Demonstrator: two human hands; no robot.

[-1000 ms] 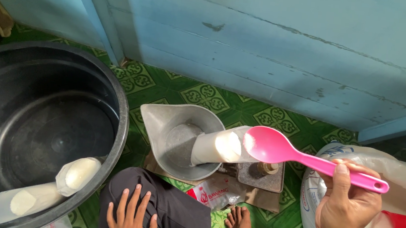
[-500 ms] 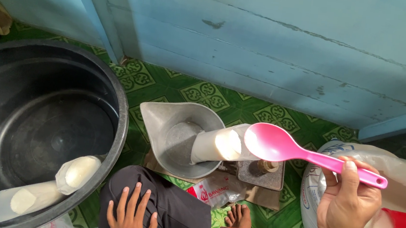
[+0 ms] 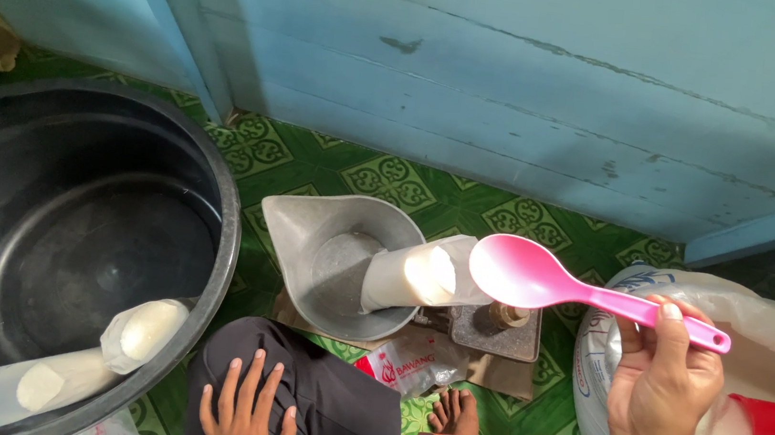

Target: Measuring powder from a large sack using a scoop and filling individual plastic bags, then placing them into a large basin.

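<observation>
We look down first on the large round black plastic tub at the left, which stands on the green patterned floor mat against the pale blue wooden plank wall. Two clear plastic bags packed with white filling lie inside it against its near wall.

At the right edge we see a big white sack lined with clear plastic, open at the top, with white powder and a red plastic scoop lying in it.

In the middle sits a grey metal scale pan with a pouring lip, and another clear bag of white filling lies tilted in it, its open end facing right. Just right of the pan is a small dark square scale platform.

Our right hand is raised over the sack, its grip closed around the handle of a pink plastic spoon, whose empty bowl hangs just beside the bag's mouth, above the scale platform. Our left hand rests flat and open, fingers spread, on the dark trouser knee, holding nothing.
</observation>
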